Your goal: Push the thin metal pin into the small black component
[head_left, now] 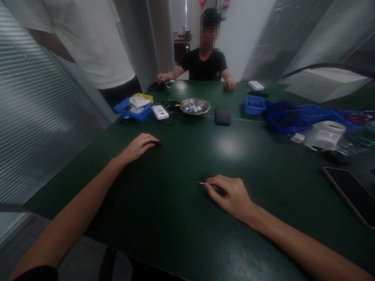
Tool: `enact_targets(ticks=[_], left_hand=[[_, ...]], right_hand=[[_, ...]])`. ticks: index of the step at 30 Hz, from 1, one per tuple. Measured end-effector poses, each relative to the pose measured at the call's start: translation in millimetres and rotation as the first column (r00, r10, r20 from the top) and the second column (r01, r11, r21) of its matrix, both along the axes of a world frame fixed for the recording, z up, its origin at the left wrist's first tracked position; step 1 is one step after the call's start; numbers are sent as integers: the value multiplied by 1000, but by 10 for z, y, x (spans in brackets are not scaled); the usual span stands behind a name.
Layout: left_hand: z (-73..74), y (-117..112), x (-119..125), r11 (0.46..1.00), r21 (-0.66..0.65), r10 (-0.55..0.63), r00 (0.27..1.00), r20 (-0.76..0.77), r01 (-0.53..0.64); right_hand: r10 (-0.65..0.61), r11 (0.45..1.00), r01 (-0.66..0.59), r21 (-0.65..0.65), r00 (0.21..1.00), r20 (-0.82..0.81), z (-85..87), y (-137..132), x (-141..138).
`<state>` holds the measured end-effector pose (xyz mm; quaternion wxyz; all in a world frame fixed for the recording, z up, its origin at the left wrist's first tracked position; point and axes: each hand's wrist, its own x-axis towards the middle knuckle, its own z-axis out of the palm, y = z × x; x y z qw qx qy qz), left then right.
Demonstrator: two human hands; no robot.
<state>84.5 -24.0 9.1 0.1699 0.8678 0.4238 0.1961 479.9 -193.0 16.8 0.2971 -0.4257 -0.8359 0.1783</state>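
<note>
My left hand [139,147] rests on the green table [175,168], left of the middle. Its fingers are closed around a small black object [158,144], mostly hidden by the hand, so its kind is unclear. Nearer to me on the right, my right hand [234,193] grips a slim tool with a thin metal shaft [200,183]. The shaft points left from between thumb and forefinger, low over the tabletop. A dark shape under the palm may be its handle; the fingers cover most of it.
Across the table sit a metal dish [195,112] with small white pieces, a black square box [222,117] and a white device [160,112]. Blue trays [254,105] stand right; another blue bin [140,114] is left. A phone [350,193] lies right. One person [206,64] sits opposite, another [96,47] stands left.
</note>
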Motion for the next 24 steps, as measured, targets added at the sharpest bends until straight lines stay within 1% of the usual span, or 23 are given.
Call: enact_targets(ticks=[2,4,5,7,9,11,12,14,16,18,20,22,24], left_hand=[[-31,123,-312,990,59,128,991,-28,-126],[-70,205,-579,968,117,226,974,-34,-220],[-87,231,-681,958,139,260,965,-35,-253],[-106,257,-812,942,161,304,952,-45,-293],[-99,259,-858,936,150,330,942,-63,-318],[-71,251,-860,917,120,390,917,-80,-380],[-54,247,-859,894,103,444,891,-90,-435],[-21,246,-872,823,55,567,814,-124,-565],[4,251,-904,757,-21,642,749,-162,-653],[19,254,-936,719,-117,664,727,-176,-685],[28,249,-949,678,-176,695,700,-166,-714],[36,235,-941,637,-189,727,664,-172,-747],[44,216,-923,627,-185,732,653,-193,-757]], right_hand=[[2,1000,-2,6,1000,0,-3,-4,2],[4,1000,-4,10,1000,-3,-9,-7,2],[4,1000,-4,10,1000,-2,-12,-7,2],[7,1000,-7,12,1000,1,-16,-6,2],[6,1000,-6,16,1000,5,-17,-5,4],[8,1000,-8,18,1000,4,-17,-6,8],[8,1000,-8,18,1000,3,-17,-7,10],[6,1000,-6,18,1000,6,-21,-10,13],[5,1000,-5,18,1000,10,-28,-11,13],[6,1000,-6,19,1000,7,-34,-11,11],[7,1000,-7,17,1000,3,-35,-10,7],[5,1000,-5,11,1000,4,-31,-9,5],[2,1000,-2,4,1000,9,-25,-10,3]])
